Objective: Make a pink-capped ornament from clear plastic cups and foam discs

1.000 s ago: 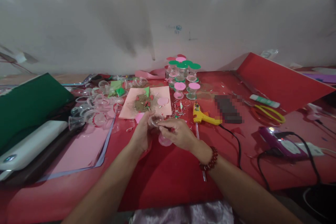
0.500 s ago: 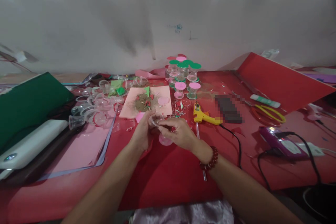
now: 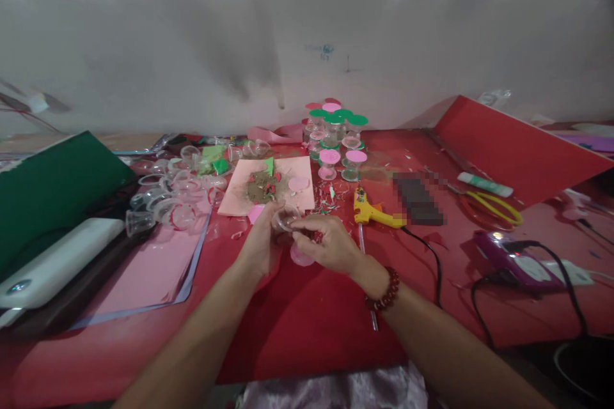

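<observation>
Between my two hands is a clear plastic cup [image 3: 284, 220], tilted with its rim toward me. My left hand [image 3: 259, 241] is closed around its left side. The fingers of my right hand [image 3: 330, 241] pinch at the cup's right side. A pink disc [image 3: 302, 257] shows just below the cup, partly hidden by my right fingers; whether it is joined to the cup I cannot tell. Ahead of my left hand lies a pink sheet [image 3: 233, 199] with a brown smear and paper scraps. A yellow glue gun [image 3: 378, 215] with a clear glue stick rests right of my right hand.
Several clear cups [image 3: 180, 188] are heaped at the left beside pink paper [image 3: 148, 268]. Stacked cups with green and pink discs [image 3: 355, 156] stand at the back. Right are a dark blurred-out object [image 3: 418, 199], yellow-handled scissors [image 3: 494, 206], a purple device [image 3: 518, 259] and cords.
Hardly anything differs. Both hands keep their hold on the cup, with only a very slight shift of the right fingers.
</observation>
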A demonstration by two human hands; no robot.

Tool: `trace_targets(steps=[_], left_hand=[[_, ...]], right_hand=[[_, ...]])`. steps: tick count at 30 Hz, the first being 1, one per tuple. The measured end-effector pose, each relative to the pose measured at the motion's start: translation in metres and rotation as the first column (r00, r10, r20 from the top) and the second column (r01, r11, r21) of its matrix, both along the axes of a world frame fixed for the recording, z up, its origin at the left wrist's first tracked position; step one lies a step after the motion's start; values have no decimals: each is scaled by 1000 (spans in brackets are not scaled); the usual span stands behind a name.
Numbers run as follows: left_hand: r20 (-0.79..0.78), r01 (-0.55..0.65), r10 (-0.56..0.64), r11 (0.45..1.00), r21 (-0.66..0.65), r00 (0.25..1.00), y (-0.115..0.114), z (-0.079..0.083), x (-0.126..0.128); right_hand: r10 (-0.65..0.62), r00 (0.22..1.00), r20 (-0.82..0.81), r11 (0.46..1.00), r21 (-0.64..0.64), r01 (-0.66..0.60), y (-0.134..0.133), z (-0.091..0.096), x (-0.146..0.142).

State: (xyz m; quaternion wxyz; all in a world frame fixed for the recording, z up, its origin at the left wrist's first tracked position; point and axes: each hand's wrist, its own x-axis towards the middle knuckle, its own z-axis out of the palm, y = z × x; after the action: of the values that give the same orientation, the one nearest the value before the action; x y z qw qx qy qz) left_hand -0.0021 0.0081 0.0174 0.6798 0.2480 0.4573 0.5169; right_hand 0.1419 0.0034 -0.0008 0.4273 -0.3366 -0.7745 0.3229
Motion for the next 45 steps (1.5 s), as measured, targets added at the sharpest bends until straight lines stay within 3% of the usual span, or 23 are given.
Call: trace_targets(steps=[20, 28, 36, 45], left_hand=[[-109, 46, -31, 990, 134, 994, -4, -2, 1], [-65, 76, -67, 986, 146, 996, -4, -2, 1], [-66, 61, -52, 989, 134, 996, -3, -1, 1], [-48, 73, -67, 989, 129, 997, -3, 0, 1]], right_hand=[[-37, 999, 25, 998, -44, 38, 0, 5, 1], [65, 991, -116, 954, -282, -96, 0, 0, 0], [12, 997, -80, 962, -270, -33, 0, 2, 0], [43, 997, -72, 963, -263, -60, 2, 1, 1]])
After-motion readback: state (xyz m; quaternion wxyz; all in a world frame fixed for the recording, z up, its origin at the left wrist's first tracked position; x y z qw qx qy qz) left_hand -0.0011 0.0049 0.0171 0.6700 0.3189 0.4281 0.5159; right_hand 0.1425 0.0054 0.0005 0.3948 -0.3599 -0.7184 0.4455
